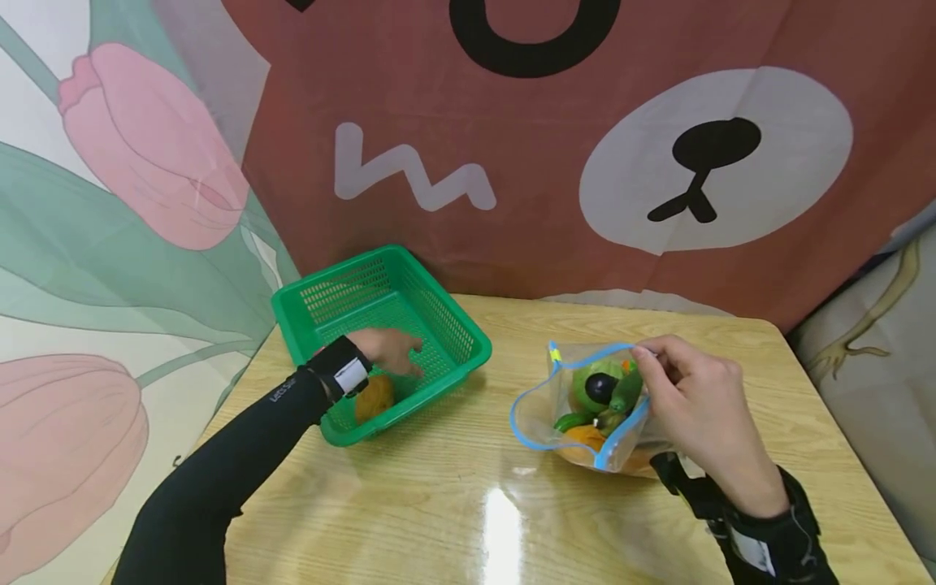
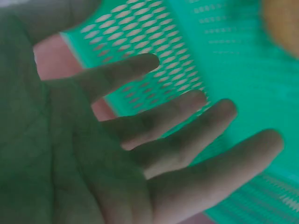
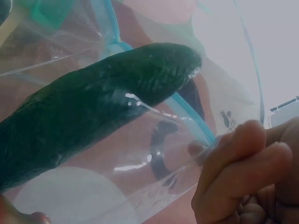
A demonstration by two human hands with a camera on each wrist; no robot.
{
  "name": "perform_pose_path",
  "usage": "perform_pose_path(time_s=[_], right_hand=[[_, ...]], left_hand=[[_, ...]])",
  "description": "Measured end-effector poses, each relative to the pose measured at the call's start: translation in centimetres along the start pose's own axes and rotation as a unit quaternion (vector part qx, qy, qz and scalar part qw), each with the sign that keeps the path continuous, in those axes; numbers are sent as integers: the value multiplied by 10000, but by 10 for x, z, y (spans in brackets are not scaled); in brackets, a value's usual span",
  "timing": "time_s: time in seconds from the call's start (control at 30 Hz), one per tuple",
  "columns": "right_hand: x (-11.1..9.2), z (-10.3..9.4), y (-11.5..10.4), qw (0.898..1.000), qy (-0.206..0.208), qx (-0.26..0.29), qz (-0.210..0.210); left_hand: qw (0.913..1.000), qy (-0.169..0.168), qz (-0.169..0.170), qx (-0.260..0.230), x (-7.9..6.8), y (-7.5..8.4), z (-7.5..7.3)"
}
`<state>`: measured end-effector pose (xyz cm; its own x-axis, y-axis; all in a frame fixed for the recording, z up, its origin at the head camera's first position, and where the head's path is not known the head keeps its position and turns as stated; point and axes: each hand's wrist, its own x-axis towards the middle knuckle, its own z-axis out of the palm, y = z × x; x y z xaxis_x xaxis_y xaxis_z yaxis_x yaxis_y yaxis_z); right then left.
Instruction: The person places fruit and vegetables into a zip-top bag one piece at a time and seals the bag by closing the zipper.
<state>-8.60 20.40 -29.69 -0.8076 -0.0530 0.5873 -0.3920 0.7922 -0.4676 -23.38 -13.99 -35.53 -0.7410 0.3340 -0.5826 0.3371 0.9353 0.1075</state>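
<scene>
My left hand [image 1: 393,351] hovers inside the green basket [image 1: 475,351] in the head view, fingers loosely spread with nothing between them. Below its wrist lies a round brown-orange item [image 1: 375,398] in the basket's near corner, its kind unclear. My right hand [image 1: 698,398] pinches the blue-edged mouth of a clear zip bag [image 1: 532,406], which gapes wide. Inside the bag are a cucumber [image 3: 100,100], a round light-green vegetable [image 1: 583,385], a dark round item [image 1: 601,387] and orange pieces [image 1: 585,437]. The right wrist view has the cucumber close up beside the pinching fingers [image 3: 238,163].
Both basket and bag stand on a light wooden table [image 1: 439,512], the basket at the back left, the bag to the right. Behind the table hangs a printed cloth [image 1: 526,162] with a bear face. A floral cloth [image 1: 146,309] covers the left side.
</scene>
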Motion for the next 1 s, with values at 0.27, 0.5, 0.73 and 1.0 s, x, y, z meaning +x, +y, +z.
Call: perform_pose_path(time_s=[0.27, 0.5, 0.73, 1.0], right_hand=[[1, -1, 0, 9999, -80, -29, 63], [3, -1, 0, 9999, -131, -15, 104], [2, 0, 0, 9998, -144, 0, 144], [0, -1, 1, 9999, -83, -13, 81]], left_hand=[[9961, -530, -589, 400, 14, -8, 24], [9926, -867, -768, 373, 16, -10, 38], [9952, -707, -672, -102, 15, -9, 42], [9813, 627, 1163, -1400, -8, -7, 5]])
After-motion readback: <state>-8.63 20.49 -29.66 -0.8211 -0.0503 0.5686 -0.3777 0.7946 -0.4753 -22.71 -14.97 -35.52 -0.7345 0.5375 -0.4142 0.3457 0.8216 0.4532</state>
